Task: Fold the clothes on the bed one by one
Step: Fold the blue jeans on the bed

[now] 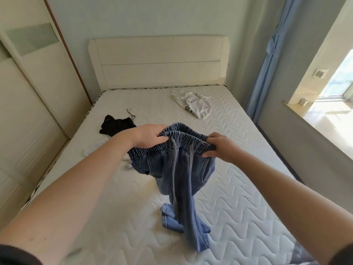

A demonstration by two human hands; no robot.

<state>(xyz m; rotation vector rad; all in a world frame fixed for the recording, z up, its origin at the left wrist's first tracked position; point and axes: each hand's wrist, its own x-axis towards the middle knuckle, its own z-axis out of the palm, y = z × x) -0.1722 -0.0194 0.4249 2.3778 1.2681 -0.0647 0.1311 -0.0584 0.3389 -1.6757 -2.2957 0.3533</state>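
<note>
Both hands grip the elastic waistband of the jeans [179, 169]: left hand [147, 136] and right hand [222, 147] with fingers curled round it. Legs trail onto the bed [238, 197]. The white top [193, 104] bears unreadable lettering; a black garment [114, 126] lies left.

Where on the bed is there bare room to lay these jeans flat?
Bare mattress lies to the right of the jeans, below the white garment. The left is crowded by the black garment and white pieces.
</note>
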